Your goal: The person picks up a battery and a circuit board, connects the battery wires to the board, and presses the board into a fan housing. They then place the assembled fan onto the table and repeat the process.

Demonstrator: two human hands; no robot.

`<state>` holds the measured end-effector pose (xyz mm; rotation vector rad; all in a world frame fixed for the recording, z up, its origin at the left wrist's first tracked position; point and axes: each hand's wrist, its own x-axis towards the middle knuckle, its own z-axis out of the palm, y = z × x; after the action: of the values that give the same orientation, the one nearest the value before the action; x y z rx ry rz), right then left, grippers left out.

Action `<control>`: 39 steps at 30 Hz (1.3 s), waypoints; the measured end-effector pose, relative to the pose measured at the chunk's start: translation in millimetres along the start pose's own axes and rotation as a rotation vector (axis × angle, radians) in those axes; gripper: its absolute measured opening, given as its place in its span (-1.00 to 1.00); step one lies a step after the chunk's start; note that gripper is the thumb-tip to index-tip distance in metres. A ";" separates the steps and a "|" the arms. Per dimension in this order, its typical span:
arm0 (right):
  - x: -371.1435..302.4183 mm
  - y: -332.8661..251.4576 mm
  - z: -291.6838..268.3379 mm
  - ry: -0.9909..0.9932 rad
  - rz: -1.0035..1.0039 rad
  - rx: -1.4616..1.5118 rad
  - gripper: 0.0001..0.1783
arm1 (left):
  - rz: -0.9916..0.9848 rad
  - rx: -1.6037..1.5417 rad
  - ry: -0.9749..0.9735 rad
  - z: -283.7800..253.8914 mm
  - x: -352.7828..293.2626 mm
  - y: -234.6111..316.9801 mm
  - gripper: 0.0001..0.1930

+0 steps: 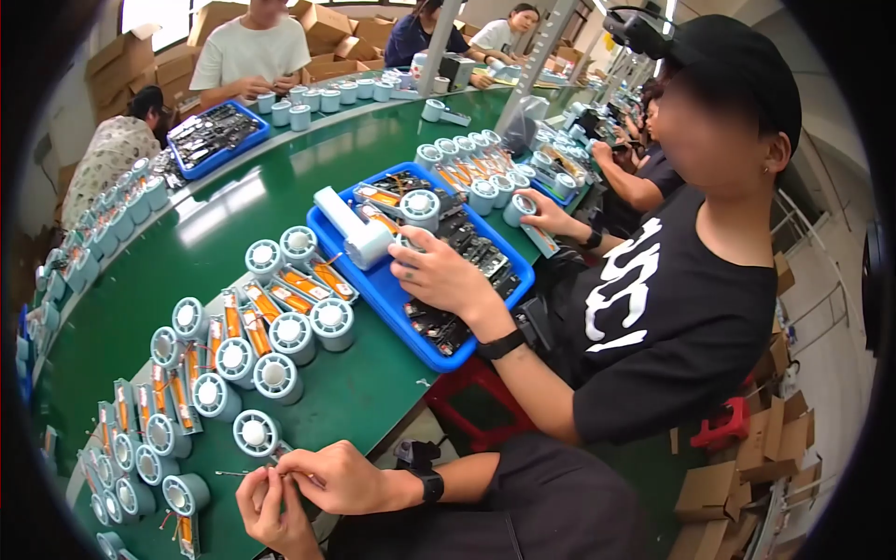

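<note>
Close together at the near table edge are my left hand (276, 515) and my right hand (341, 478), both with fingertips pinched. A thin dark rod-like piece (230, 473) sticks out to the left of the left fingertips. Thin reddish wire (314, 480) shows at the right fingers; where it runs is hidden. Just beyond my hands stands a light-blue handheld fan housing (256, 432) with a round white centre, its lower part partly covered by my right fingers. Left of my hands is another fan housing (186, 495) with an orange battery (188, 532) in its handle.
Rows of similar fan housings (290, 336) with orange batteries cover the green table (373, 383). A co-worker (672, 308) at right handles fan pieces over a blue tray (429, 359) of dark parts. Another blue tray (191, 173) sits further off. Other people work beyond.
</note>
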<state>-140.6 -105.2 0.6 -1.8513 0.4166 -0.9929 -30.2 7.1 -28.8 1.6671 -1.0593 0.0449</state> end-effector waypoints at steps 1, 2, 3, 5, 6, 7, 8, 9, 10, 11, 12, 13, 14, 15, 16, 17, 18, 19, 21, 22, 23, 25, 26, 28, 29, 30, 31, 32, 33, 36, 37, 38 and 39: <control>0.9 1.0 -0.5 0.006 0.010 -0.012 -0.76 | -0.004 -0.012 -0.011 1.6 0.3 -1.5 -0.74; 1.5 1.8 -1.3 0.015 0.000 -0.012 -0.76 | 0.008 -0.007 -0.015 3.2 0.3 -2.6 -0.74; 1.8 2.3 -2.3 0.023 -0.011 -0.010 -0.77 | 0.020 0.000 -0.019 4.6 0.3 -3.2 -0.74; 2.6 2.5 -5.3 0.030 -0.018 -0.014 -0.77 | 0.029 0.002 -0.024 6.3 0.0 -3.5 -0.74; 3.1 2.3 -6.9 0.001 0.000 -0.017 -0.78 | 0.036 0.001 -0.022 6.3 -0.1 -3.1 -0.73; 3.9 2.1 -8.4 -0.028 0.018 -0.020 -0.79 | 0.042 -0.001 -0.019 5.8 0.0 -2.7 -0.73; 5.0 2.0 -9.8 -0.059 0.036 -0.024 -0.79 | 0.048 -0.002 -0.015 4.8 0.2 -2.5 -0.73; 7.6 3.1 -9.4 -0.063 0.040 -0.030 -0.79 | 0.042 -0.008 -0.014 2.1 1.4 -3.5 -0.73; 10.6 5.0 -8.4 -0.075 -0.002 -0.071 -0.81 | 0.036 0.007 -0.025 -1.3 2.8 -4.3 -0.73; 13.5 7.2 -6.9 -0.088 -0.044 -0.112 -0.82 | 0.031 0.022 -0.035 -4.6 4.9 -4.2 -0.73; 14.8 8.9 -6.6 -0.102 -0.088 -0.152 -0.84 | 0.026 0.038 -0.045 -6.2 5.5 -2.9 -0.73; 14.3 10.2 -7.5 -0.107 -0.084 -0.157 -0.84 | 0.020 0.033 -0.044 -5.8 5.5 -1.1 -0.73; 13.5 11.7 -8.7 -0.098 -0.107 -0.166 -0.84 | 0.028 0.043 -0.042 -4.4 7.0 1.2 -0.73; 13.1 13.1 -6.4 -0.085 -0.131 -0.167 -0.85 | 0.038 0.060 -0.042 -5.4 10.5 2.8 -0.73; 13.3 13.4 -5.0 -0.072 -0.155 -0.168 -0.86 | 0.050 0.077 -0.042 -6.0 13.4 4.3 -0.73; 14.0 14.1 -4.5 -0.072 -0.156 -0.165 -0.86 | 0.051 0.080 -0.042 -6.5 15.3 6.1 -0.73; 15.3 15.3 -4.7 -0.072 -0.200 -0.179 -0.86 | 0.025 0.082 -0.057 -6.8 16.7 8.6 -0.71; 17.5 15.7 -5.6 -0.072 -0.244 -0.194 -0.86 | -0.001 0.084 -0.073 -7.2 18.1 11.5 -0.69; 23.1 16.6 -6.6 -0.067 -0.292 -0.203 -0.86 | -0.021 0.091 -0.088 -8.8 23.0 15.9 -0.67; 24.8 17.3 -6.4 -0.055 -0.338 -0.210 -0.82 | 0.000 0.081 -0.109 -10.7 25.0 17.7 -0.65; 26.8 17.3 -6.4 -0.050 -0.382 -0.210 -0.78 | 0.015 0.076 -0.127 -12.9 25.7 20.4 -0.63; 32.1 18.7 -8.9 -0.050 -0.423 -0.184 -0.74 | 0.018 0.095 -0.143 -14.0 28.1 26.9 -0.61; 35.4 21.3 -14.4 -0.061 -0.436 -0.225 -0.73 | 0.004 0.100 -0.158 -8.8 31.0 29.3 -0.62; 38.7 23.5 -25.9 -0.074 -0.425 -0.264 -0.75 | -0.048 0.139 -0.191 -3.6 35.3 32.0 -0.64; 42.4 22.7 -26.9 -0.084 -0.426 -0.234 -0.76 | 0.063 0.202 -0.190 -8.6 36.8 31.2 -0.63; 44.6 22.9 -31.5 -0.119 -0.385 -0.211 -0.77 | 0.173 0.246 -0.211 -7.3 40.9 26.4 -0.62; 45.1 23.7 -35.7 -0.157 -0.344 -0.189 -0.77 | 0.177 0.231 -0.255 -6.8 44.7 26.4 -0.60; 43.9 24.7 -36.2 -0.112 -0.277 -0.174 -0.77 | 0.171 0.218 -0.298 -3.9 48.3 28.7 -0.59; 42.5 24.9 -36.2 -0.072 -0.205 -0.164 -0.77 | 0.178 0.212 -0.303 -0.6 52.1 26.8 -0.59; 33.3 16.4 -49.0 -0.158 -0.035 -0.152 -0.74 | 0.100 0.207 -0.340 -10.7 52.6 29.1 -0.59; 32.2 15.6 -51.9 -0.191 -0.017 -0.163 -0.75 | 0.061 0.158 -0.349 -9.1 53.8 29.1 -0.59; 30.9 14.4 -54.1 -0.222 -0.001 -0.180 -0.75 | 0.026 0.104 -0.356 -9.3 53.0 29.3 -0.60; 29.5 12.9 -55.2 -0.249 0.013 -0.202 -0.75 | 0.023 0.103 -0.359 -12.0 50.8 30.2 -0.60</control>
<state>-164.0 -163.1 14.3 -2.1210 0.3881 -0.7196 -13.8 -14.2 25.2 1.7973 -1.3629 -0.1951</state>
